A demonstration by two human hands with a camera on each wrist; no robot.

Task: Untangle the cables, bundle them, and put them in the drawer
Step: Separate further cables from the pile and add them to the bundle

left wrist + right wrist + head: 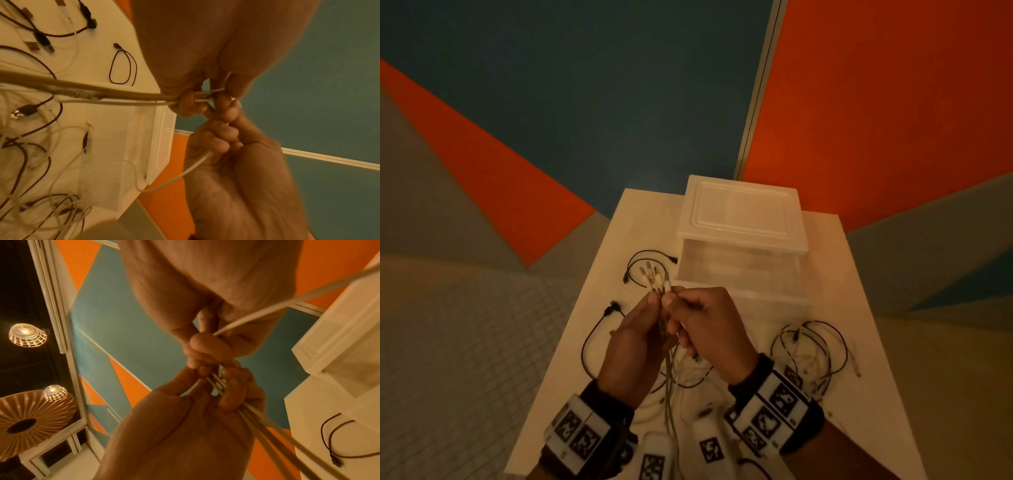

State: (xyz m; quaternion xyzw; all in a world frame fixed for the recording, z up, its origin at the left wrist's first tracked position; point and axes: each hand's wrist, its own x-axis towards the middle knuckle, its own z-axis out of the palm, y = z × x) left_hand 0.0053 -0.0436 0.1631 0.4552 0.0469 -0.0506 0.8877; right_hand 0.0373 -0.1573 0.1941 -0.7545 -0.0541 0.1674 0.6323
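Note:
Above the white table [835,274], my left hand [652,303] grips a bunch of several white cables [655,279], their plug ends sticking up past the fingers. In the left wrist view the same cables [123,98] run through my curled left fingers [187,104]. My right hand [673,301] meets it and pinches the bunch at its top. A single white cable [287,301] also runs through the right fingers [203,344]. Behind the hands stands the clear plastic drawer unit [743,209], its drawer [767,301] pulled open.
Two loose black cables [592,339] [647,255] lie on the table's left side. A tangle of black and white cables [811,349] lies at the right, and more white cable trails under my wrists. The table's edge drops to a tiled floor [465,342] at the left.

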